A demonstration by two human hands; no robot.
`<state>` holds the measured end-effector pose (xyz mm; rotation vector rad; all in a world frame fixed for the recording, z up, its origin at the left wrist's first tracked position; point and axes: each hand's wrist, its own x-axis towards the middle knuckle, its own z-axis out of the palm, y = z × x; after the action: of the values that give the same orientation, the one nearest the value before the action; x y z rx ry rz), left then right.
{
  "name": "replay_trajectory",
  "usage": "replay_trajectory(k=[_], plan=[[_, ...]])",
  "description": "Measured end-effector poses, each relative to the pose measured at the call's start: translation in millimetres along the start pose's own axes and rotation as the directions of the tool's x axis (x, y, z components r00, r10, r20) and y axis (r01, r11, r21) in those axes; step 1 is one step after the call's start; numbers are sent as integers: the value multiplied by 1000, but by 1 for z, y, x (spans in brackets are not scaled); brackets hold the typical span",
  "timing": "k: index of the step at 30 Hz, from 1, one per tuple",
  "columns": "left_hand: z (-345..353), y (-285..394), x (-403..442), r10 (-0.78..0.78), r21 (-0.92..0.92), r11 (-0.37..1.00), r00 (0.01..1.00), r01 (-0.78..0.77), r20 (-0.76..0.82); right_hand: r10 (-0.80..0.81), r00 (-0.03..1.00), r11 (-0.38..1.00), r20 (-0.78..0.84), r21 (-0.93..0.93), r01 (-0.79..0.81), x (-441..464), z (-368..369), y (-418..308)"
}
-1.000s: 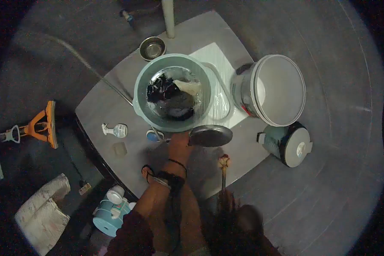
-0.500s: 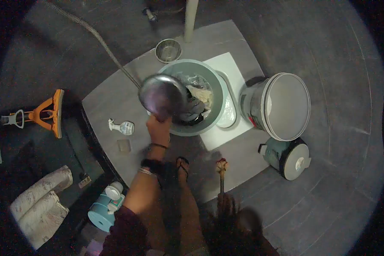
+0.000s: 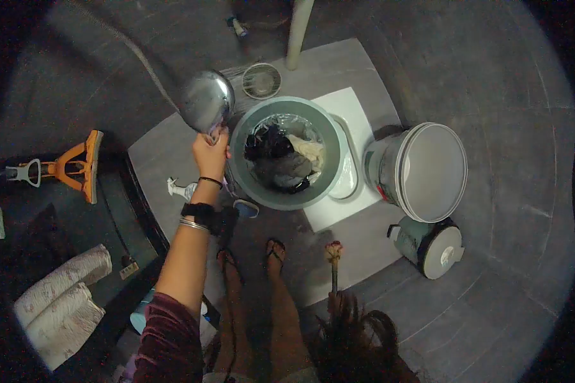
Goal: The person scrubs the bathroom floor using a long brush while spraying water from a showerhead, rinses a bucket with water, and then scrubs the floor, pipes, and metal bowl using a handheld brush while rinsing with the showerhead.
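1. Just left of the basin (image 3: 281, 203), the left hand (image 3: 209, 153) has fingers curled around the shower head (image 3: 207, 102) handle, likely for aiming; right hand unseen, fingers unknown.
2. Inside the basin, wet clothes (image 3: 289, 167), contained by its walls.
3. Beyond the basin, metal bowl (image 3: 260, 82), apparently within spray.

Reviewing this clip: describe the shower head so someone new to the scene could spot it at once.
Find the round grey-green tub of wet clothes near the middle of the picture. To its upper left, the left hand holds the shower head. It is a shiny, rounded silver disc, held up in the hand, unlike the open, hollow metal bowl nearby, which no hand touches.
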<state>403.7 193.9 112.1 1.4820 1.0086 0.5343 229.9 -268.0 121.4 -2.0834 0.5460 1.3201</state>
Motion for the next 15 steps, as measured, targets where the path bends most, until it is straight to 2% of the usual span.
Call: replay_trajectory(k=[1,2,3,4,5,6,8,9,12,15], plan=[[2,0,-1,1,-1,1000,1000,-1,-3,-204,976,975,-75,-101,196,-13,0,-12],[4,0,-2,8,-55,998,998,-11,-62,-404,906,903,-128,-215,373,-19,1,-18],[3,1,-4,11,-111,993,992,-25,-122,-192,976,976,-105,-121,180,18,11,28],[2,3,-4,11,-115,993,992,-25,-124,41,996,998,-74,-37,-44,54,21,71],[1,5,-4,26,-101,994,988,-42,-149,261,965,965,-41,24,-260,88,30,113],[0,7,-5,42,-85,995,984,-58,-174,259,965,966,-43,22,-258,75,24,98],[-2,8,-4,42,-49,998,986,-50,-164,120,990,991,-71,74,-115,32,8,42],[-4,9,-4,40,-11,999,987,-42,-154,99,993,993,-66,69,-94,29,8,33],[-7,14,-2,17,0,1000,993,-17,-120,91,994,995,-59,56,-88,34,7,36],[-8,7,2,-3,-36,999,988,-3,-154,96,995,995,-39,44,-94,46,13,39]])
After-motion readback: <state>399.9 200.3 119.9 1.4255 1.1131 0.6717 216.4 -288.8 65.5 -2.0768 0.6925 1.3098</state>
